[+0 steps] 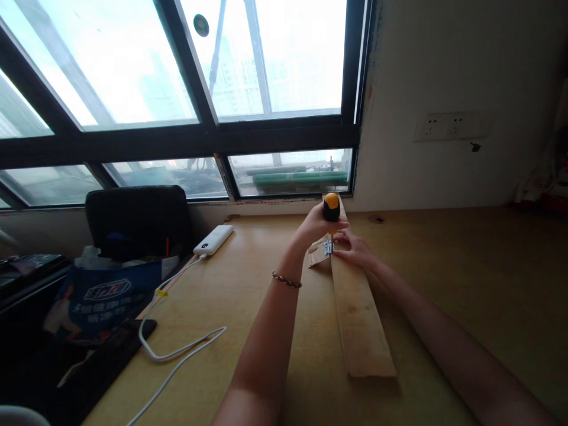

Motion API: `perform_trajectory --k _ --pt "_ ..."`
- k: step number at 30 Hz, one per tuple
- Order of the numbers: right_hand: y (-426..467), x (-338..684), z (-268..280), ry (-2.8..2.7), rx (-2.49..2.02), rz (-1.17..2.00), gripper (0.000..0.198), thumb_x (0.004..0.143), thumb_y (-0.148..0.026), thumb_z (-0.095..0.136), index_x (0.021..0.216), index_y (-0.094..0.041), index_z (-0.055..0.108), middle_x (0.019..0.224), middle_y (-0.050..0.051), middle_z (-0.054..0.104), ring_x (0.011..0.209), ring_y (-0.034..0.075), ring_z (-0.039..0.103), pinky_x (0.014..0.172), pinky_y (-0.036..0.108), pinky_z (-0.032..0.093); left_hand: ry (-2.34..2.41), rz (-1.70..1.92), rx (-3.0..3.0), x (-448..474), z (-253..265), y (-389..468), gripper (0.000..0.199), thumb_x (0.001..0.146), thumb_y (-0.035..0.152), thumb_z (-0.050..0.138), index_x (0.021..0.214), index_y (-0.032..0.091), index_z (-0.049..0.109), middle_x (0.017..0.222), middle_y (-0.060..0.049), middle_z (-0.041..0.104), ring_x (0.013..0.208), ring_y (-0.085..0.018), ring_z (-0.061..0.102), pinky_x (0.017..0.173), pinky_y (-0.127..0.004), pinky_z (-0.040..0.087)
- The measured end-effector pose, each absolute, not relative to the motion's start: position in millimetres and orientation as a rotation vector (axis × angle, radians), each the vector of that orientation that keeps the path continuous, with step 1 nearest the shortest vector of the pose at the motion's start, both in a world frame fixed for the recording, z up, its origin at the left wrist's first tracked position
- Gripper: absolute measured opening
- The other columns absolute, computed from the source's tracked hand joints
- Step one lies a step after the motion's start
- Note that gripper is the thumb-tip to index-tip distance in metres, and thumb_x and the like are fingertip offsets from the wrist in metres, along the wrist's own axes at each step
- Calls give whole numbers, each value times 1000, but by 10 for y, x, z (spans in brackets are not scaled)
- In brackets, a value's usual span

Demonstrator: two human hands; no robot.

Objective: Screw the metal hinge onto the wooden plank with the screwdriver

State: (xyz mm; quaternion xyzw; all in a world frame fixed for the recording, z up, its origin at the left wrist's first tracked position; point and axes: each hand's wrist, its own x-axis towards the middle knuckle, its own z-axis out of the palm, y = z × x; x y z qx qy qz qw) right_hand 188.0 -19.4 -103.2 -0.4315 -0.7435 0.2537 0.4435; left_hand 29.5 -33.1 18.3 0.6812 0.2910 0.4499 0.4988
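My left hand [320, 220] is closed around the black and yellow handle of a screwdriver [331, 207], which stands upright. Its shaft points down at a small silver metal hinge [328, 247] on the edge of a long wooden board [361, 319]. From the right, my right hand [354, 248] reaches in over the board, thumb and forefinger bent close together beside the shaft and the hinge. Whatever lies between those fingertips is too small to make out. A short, rough piece of wood [318, 254] lies against the board's left side, partly under the hinge.
On the wooden table [248, 296], a white power bank [213, 239] with a white cable [177, 355] lies to the left. Beyond the table's left edge are a black chair [137, 216] and a blue bag [106, 296]. Window and wall border the far side.
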Motion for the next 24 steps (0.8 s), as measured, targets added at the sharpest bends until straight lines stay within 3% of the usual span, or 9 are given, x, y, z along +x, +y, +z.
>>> perform_trajectory --k 7,11,17,24 --pt "-192 1884 -1041 -1830 -1051 665 54 64 -23 71 112 -20 45 103 7 65 98 20 61 92 38 46 770 1145 1690 224 203 -332 35 42 23 78 68 10 60 66 0 57 61 -11 51 58 -25 42" --pt "-180 1887 -1052 -1818 -1047 683 56 63 -23 71 113 -20 45 102 7 65 97 20 61 91 38 46 768 1158 1729 217 205 -311 41 44 20 78 81 9 64 70 -1 59 65 -13 54 60 -26 44" --pt "-188 1884 -1031 -1840 -1065 647 54 63 -24 72 111 -20 48 102 7 66 98 21 61 91 38 46 567 1102 1789 194 226 -325 50 49 12 75 96 11 59 81 -6 63 78 -18 60 69 -29 48" --pt "-159 1905 -1072 -1851 -1094 623 60 64 -28 72 117 -19 45 104 8 65 98 21 61 91 38 45 455 1118 1836 148 312 -398 44 61 14 68 104 13 55 90 -9 64 87 -20 61 78 -35 49"
